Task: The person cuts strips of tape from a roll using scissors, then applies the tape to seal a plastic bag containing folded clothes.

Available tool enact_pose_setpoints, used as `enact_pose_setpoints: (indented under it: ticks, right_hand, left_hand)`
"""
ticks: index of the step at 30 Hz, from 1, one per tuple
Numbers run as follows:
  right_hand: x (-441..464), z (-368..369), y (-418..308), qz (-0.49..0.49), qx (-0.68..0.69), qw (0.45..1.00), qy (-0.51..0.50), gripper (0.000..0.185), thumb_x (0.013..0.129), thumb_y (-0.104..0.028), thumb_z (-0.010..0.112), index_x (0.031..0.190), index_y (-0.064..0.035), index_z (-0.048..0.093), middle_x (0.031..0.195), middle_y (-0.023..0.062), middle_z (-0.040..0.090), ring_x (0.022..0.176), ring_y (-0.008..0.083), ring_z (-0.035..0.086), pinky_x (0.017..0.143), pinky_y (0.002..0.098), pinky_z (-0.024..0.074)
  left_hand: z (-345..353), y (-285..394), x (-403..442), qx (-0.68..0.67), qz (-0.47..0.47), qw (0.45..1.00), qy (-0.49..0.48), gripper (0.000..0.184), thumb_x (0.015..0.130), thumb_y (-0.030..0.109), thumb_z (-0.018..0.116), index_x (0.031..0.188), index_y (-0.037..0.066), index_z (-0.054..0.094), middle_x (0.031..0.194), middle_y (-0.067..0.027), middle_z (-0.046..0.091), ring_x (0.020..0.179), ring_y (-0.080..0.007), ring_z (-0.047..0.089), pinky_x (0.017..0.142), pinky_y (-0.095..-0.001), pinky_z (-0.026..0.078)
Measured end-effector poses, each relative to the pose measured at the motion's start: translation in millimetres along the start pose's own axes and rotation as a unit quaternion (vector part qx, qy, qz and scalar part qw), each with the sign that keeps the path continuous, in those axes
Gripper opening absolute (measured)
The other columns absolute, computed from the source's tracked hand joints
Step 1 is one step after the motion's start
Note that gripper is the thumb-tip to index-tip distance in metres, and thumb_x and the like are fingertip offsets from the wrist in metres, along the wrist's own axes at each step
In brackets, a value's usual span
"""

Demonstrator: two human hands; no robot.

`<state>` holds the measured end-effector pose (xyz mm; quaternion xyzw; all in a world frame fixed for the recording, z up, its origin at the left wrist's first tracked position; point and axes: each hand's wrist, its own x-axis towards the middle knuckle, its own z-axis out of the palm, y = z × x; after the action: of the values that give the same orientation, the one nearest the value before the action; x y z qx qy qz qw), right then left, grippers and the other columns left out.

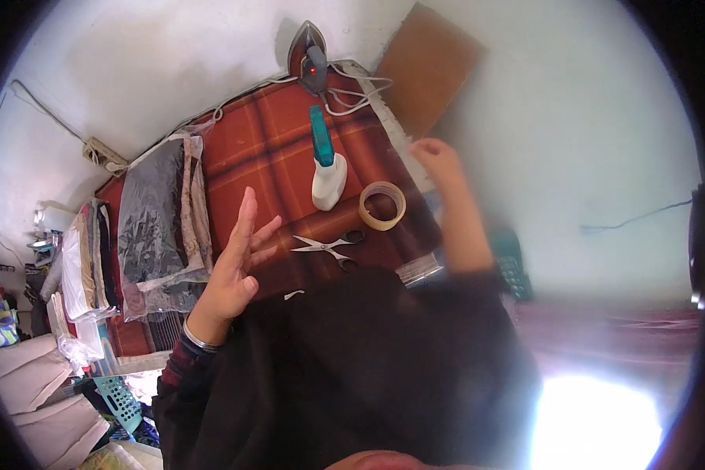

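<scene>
Pale, smooth wall (525, 102) behind, and red-brown plaid cloth (247, 129) spreads below it, with dark folded fabric (153, 211) in crinkly clear plastic. Left hand (239, 262) is open, fingers splayed, near the scissors; right hand (437, 160) looks loosely curled, grip unclear. White spray bottle (329, 182), teal top; round, glossy tan tape roll (400, 215); then dark-handled metal scissors (323, 247), blades parted, on the cloth.

Plaid cloth, clear glossy plastic over folded garments (155, 223), shiny metal scissor blades (312, 244).
</scene>
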<state>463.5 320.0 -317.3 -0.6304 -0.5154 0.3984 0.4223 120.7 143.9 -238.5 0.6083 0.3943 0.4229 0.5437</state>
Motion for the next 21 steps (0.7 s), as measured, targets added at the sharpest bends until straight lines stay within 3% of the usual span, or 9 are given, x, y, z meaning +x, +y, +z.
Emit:
enact_pose_setpoints:
  ticks: [4, 5, 9, 11, 12, 16, 18, 19, 21]
  right_hand:
    - [82.2, -8.0, 101.0, 0.065, -0.063, 0.996, 0.009, 0.03, 0.072, -0.029, 0.075, 0.088, -0.0038, 0.07, 0.088, 0.0073, 0.069, 0.08, 0.0176, 0.063, 0.073, 0.031, 0.0485]
    - [91.5, -6.1, 114.3, 0.107, -0.077, 0.991, 0.017, 0.033, 0.071, -0.033, 0.076, 0.087, -0.0045, 0.07, 0.088, 0.0069, 0.069, 0.08, 0.0174, 0.064, 0.073, 0.0312, 0.0486]
    - [109.5, -2.4, 134.6, 0.13, -0.138, 0.982, 0.007, 0.037, 0.068, -0.039, 0.077, 0.087, -0.0084, 0.071, 0.084, 0.0047, 0.069, 0.082, 0.0181, 0.064, 0.076, 0.0334, 0.0485]
    - [104.1, -1.6, 129.1, 0.154, -0.23, 0.96, 0.041, 0.05, 0.067, -0.048, 0.076, 0.103, -0.0146, 0.069, 0.097, 0.0071, 0.069, 0.096, 0.0212, 0.063, 0.085, 0.0358, 0.0476]
    - [99.9, -1.9, 124.5, 0.153, -0.231, 0.96, 0.04, 0.05, 0.067, -0.048, 0.076, 0.103, -0.0146, 0.069, 0.097, 0.0071, 0.069, 0.096, 0.0212, 0.063, 0.085, 0.0358, 0.0476]
    - [82.9, -4.9, 101.0, 0.098, -0.481, 0.855, 0.165, 0.075, 0.069, -0.06, 0.071, 0.129, -0.0186, 0.055, 0.127, 0.0146, 0.056, 0.12, 0.0305, 0.052, 0.099, 0.0419, 0.0428]
    - [74.4, -11.0, 90.8, -0.056, -0.354, 0.905, 0.229, 0.066, 0.077, -0.05, 0.07, 0.127, -0.0099, 0.056, 0.123, 0.0152, 0.059, 0.114, 0.0286, 0.055, 0.096, 0.0423, 0.0442]
    - [49.5, -4.6, 63.9, -0.086, -0.199, 0.96, 0.177, 0.062, 0.079, -0.043, 0.07, 0.127, -0.0061, 0.055, 0.121, 0.014, 0.059, 0.112, 0.0256, 0.055, 0.094, 0.0397, 0.0446]
    - [-16.1, 2.6, 1.9, -0.103, 0.064, 0.992, 0.022, 0.053, 0.083, -0.029, 0.07, 0.125, -0.0008, 0.054, 0.117, 0.011, 0.06, 0.107, 0.0202, 0.056, 0.091, 0.0341, 0.0444]
  left_hand:
    - [-3.0, -3.6, -7.0, 0.004, -0.053, 0.998, -0.022, 0.116, 0.073, 0.075, 0.058, 0.152, 0.011, 0.003, 0.159, -0.0119, -0.001, 0.136, -0.0361, 0.033, 0.104, -0.0516, 0.032]
    - [-2.9, -2.4, -8.5, 0.002, -0.056, 0.998, -0.023, 0.115, 0.074, 0.074, 0.058, 0.152, 0.011, 0.003, 0.159, -0.012, 0.0, 0.136, -0.0354, 0.034, 0.104, -0.0498, 0.032]
    - [-6.1, 2.4, -12.7, 0.002, -0.053, 0.999, 0.0, 0.113, 0.075, 0.071, 0.059, 0.152, 0.01, 0.004, 0.159, -0.012, 0.002, 0.135, -0.0345, 0.036, 0.105, -0.0469, 0.032]
    - [-7.3, 3.0, -15.7, -0.004, -0.052, 0.999, 0.008, 0.112, 0.076, 0.07, 0.059, 0.152, 0.01, 0.004, 0.159, -0.0123, 0.004, 0.134, -0.0338, 0.037, 0.105, -0.0462, 0.031]
    - [-7.8, 3.0, -17.9, -0.011, -0.051, 0.998, 0.015, 0.11, 0.076, 0.07, 0.059, 0.152, 0.011, 0.005, 0.158, -0.0125, 0.007, 0.134, -0.033, 0.037, 0.106, -0.0455, 0.031]
    - [-11.5, 0.5, -29.0, -0.048, -0.071, 0.996, 0.022, 0.108, 0.077, 0.07, 0.058, 0.152, 0.011, 0.007, 0.156, -0.0147, 0.017, 0.133, -0.0316, 0.039, 0.107, -0.0444, 0.03]
    - [-18.9, -4.2, -37.3, -0.116, -0.049, 0.991, -0.041, 0.094, 0.085, 0.054, 0.059, 0.152, 0.012, 0.009, 0.152, -0.0137, 0.029, 0.129, -0.0292, 0.044, 0.106, -0.044, 0.032]
    - [-21.1, -6.0, -42.9, -0.113, -0.045, 0.993, -0.006, 0.094, 0.085, 0.054, 0.059, 0.152, 0.012, 0.009, 0.152, -0.0137, 0.029, 0.129, -0.0292, 0.044, 0.106, -0.044, 0.032]
    - [-19.4, -11.3, -49.3, -0.161, -0.008, 0.984, -0.073, 0.086, 0.089, 0.044, 0.059, 0.152, 0.013, 0.01, 0.149, -0.015, 0.034, 0.127, -0.028, 0.046, 0.106, -0.0415, 0.033]
